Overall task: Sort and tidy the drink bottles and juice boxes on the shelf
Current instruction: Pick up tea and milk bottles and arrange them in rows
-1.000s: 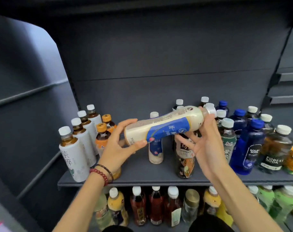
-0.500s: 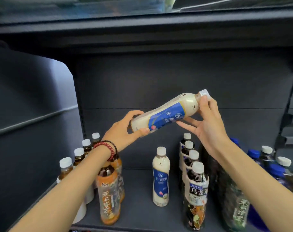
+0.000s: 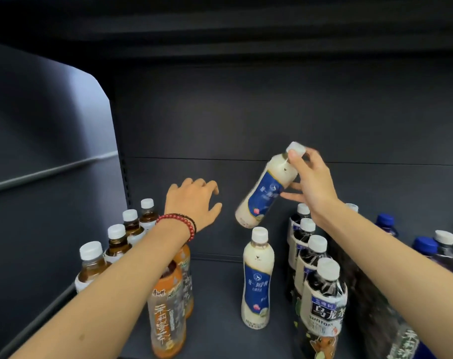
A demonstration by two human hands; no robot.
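A cream bottle with a blue label (image 3: 265, 190) hangs tilted in the air, cap up and to the right. My right hand (image 3: 310, 182) grips it by the neck and cap. My left hand (image 3: 194, 203) hovers open to the bottle's left, apart from it, with a red bead bracelet on the wrist. A matching cream bottle (image 3: 257, 278) stands upright on the dark shelf (image 3: 215, 327) just below the held one.
A row of dark tea bottles with white caps (image 3: 321, 301) runs along the right. Brown tea bottles (image 3: 116, 244) and orange-label bottles (image 3: 167, 314) stand at the left by the side wall. Blue bottles (image 3: 385, 224) crowd the far right.
My left hand has let go of the cream bottle and dropped away to the left. The bottle has swung from lying sideways to nearly upright in my right hand, and lower toward the shelf.
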